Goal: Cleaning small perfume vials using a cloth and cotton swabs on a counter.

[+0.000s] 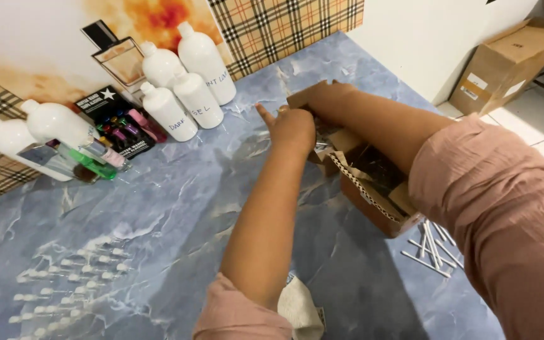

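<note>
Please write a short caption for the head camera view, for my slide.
Both hands, left hand and right hand, reach into an open cardboard box on a blue marbled table.

Work surface: a blue-grey marble-patterned tabletop (177, 208) with white veining. Behind it, a tan plaid-patterned wall panel (278, 25) adjoins a cream printed backdrop (39, 44) with orange blotches. To the right, a plain white wall (436, 38) meets a white tiled floor (536, 126). Lighting is even and diffuse.
</note>
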